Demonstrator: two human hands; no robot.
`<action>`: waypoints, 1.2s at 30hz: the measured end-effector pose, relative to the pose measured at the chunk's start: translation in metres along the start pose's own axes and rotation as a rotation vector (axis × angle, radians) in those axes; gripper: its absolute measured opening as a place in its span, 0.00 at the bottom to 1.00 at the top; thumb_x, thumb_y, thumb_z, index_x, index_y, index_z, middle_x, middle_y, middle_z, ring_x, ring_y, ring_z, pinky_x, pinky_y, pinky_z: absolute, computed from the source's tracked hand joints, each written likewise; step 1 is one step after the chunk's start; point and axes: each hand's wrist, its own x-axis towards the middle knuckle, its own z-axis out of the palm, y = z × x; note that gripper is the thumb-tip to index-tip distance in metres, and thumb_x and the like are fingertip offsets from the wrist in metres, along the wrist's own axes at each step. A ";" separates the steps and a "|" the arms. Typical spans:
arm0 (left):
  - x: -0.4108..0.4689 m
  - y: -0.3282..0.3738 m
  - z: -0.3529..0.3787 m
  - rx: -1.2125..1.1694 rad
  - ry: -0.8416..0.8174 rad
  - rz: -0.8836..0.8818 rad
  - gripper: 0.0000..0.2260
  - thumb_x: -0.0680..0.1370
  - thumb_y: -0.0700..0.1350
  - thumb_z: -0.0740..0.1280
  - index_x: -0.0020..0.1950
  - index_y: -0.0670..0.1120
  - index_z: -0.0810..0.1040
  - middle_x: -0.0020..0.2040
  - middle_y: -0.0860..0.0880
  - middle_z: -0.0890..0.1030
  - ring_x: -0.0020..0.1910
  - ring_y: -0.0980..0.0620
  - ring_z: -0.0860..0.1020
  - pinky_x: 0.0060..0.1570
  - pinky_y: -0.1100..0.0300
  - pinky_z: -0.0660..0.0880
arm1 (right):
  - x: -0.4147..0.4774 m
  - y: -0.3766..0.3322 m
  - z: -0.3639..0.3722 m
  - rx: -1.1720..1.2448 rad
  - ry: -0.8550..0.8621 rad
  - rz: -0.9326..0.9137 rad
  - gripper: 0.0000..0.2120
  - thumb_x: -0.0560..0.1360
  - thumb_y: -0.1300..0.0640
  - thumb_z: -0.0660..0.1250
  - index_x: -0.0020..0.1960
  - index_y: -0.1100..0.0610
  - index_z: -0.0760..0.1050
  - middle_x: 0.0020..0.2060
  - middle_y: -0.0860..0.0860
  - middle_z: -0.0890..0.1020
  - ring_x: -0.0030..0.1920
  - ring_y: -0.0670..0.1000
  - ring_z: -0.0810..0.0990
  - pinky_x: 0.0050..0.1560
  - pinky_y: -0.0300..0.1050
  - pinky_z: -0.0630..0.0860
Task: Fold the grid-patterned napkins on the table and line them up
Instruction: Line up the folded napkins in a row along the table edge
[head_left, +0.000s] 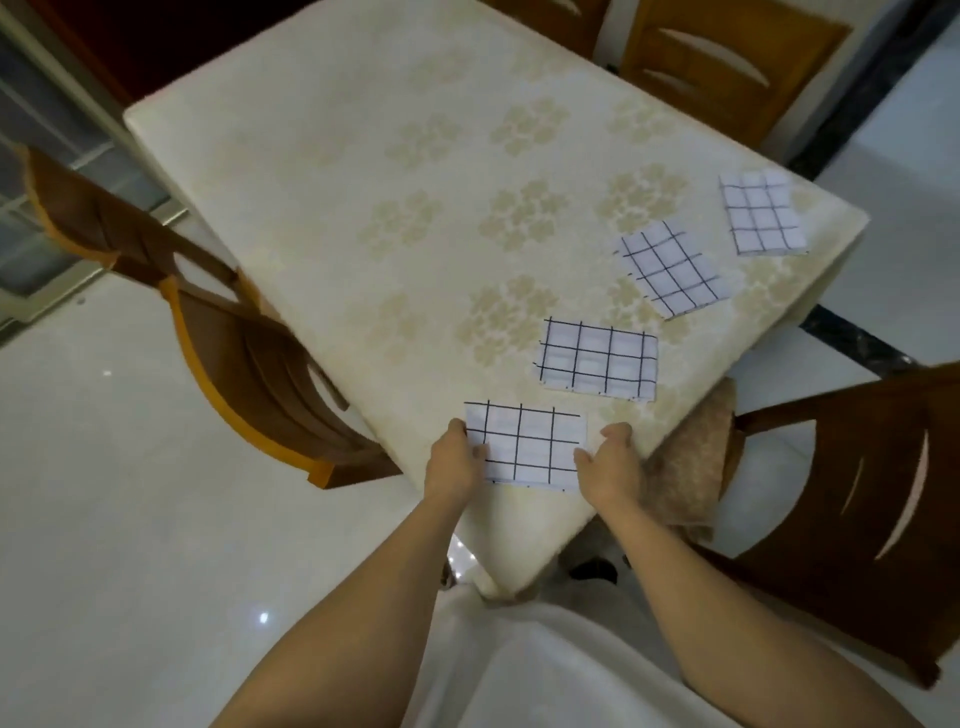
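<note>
The person is standing at the near corner of a table that is wearing a cream cloth with pale flower prints, and both hands are working on the nearest napkin, a white folded rectangle with black grid lines that is lying flat close to this corner. The left hand is holding the left short edge of it, with the thumb lying on top of the fabric and the fingers curled around the edge. The right hand is holding the right short edge in the same way, with the fingers bent and the thumb tip resting on the cloth; how far its fingers are going under the napkin, I cannot tell. Three more folded napkins are lying in a diagonal row that is running away to the right along the table edge: the second napkin is sitting just beyond the nearest one, the third napkin is lying farther and turned at an angle, and the fourth napkin is resting near the right corner. They are lying apart, not touching each other. Wooden chairs are standing on the left side, a dark chair with a beige cushion is standing at the right, and a white glossy floor is showing below.
</note>
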 end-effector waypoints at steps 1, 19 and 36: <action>0.007 0.001 -0.004 0.036 -0.032 0.041 0.07 0.82 0.44 0.66 0.54 0.44 0.69 0.53 0.43 0.79 0.53 0.40 0.78 0.49 0.50 0.74 | -0.002 0.001 0.003 -0.014 0.017 0.019 0.14 0.80 0.57 0.68 0.61 0.62 0.71 0.54 0.59 0.80 0.53 0.60 0.81 0.44 0.44 0.73; 0.072 0.015 -0.062 0.272 -0.458 0.417 0.16 0.79 0.52 0.71 0.64 0.46 0.78 0.58 0.47 0.82 0.56 0.46 0.79 0.52 0.58 0.72 | -0.065 -0.004 0.070 0.360 0.343 0.322 0.18 0.78 0.52 0.70 0.63 0.58 0.70 0.50 0.57 0.81 0.48 0.56 0.80 0.45 0.45 0.75; 0.062 0.039 -0.038 0.116 -0.239 0.289 0.05 0.80 0.47 0.70 0.52 0.48 0.78 0.44 0.52 0.77 0.46 0.51 0.75 0.44 0.60 0.69 | -0.003 0.002 0.012 0.086 0.117 0.097 0.05 0.79 0.57 0.70 0.47 0.59 0.80 0.37 0.46 0.77 0.39 0.46 0.77 0.34 0.34 0.69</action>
